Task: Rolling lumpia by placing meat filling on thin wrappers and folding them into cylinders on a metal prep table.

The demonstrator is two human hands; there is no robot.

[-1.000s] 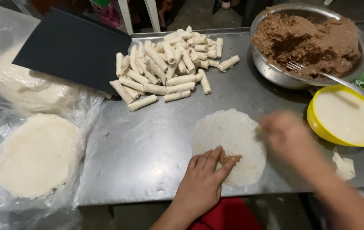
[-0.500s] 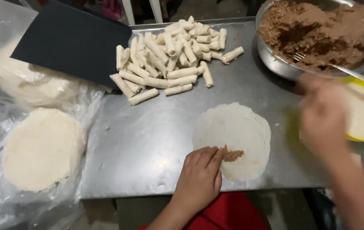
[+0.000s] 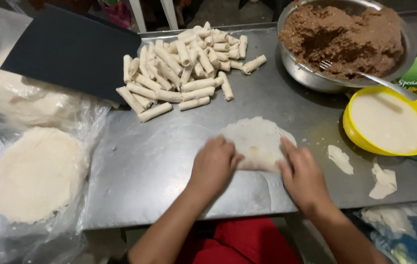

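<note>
Dozens of finished rolls were already piled up; both hands, left hand and right hand, lay flat with fingers together on the folded wrapper mid-table, with plenty of filling and a stack of wrappers left.

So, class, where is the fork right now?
In the head view it is at upper right: the fork leans in the metal bowl of brown filling, just above the yellow bowl.

Left hand and right hand lie palm-down, fingers seemingly curled forward.
</note>
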